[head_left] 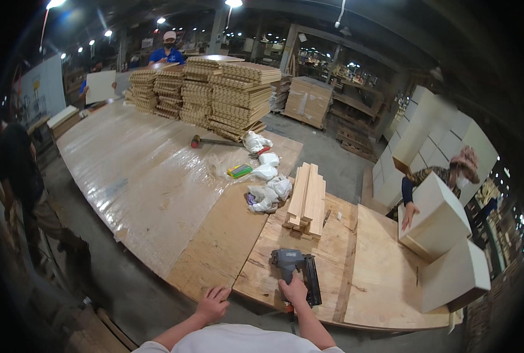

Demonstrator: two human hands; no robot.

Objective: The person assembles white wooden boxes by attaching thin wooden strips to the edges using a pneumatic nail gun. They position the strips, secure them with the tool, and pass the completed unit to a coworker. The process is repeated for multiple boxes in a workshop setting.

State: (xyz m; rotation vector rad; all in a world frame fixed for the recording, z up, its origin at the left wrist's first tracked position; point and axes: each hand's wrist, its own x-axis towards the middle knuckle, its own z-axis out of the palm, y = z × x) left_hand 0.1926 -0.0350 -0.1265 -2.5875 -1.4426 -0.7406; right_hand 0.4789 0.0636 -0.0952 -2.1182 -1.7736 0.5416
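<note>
My right hand point(295, 289) is wrapped round the handle of a grey and black nail gun point(289, 259). The tool lies over the plywood tabletop point(268, 276) near its front edge, and a hose leads down from its handle. To the left, my left hand point(214, 303) rests at the edge of the brown board surface point(215, 259), its fingers lying on it and holding nothing. Beyond the nail gun lies a small stack of pale wooden strips point(307, 197).
White plastic bags point(268, 191), a green and yellow packet point(239, 170) and a mallet point(196, 141) lie farther off, before tall stacks of wooden panels point(241, 88). At right, a person point(466, 165) handles white boxes point(435, 209). More people stand at the far side and left.
</note>
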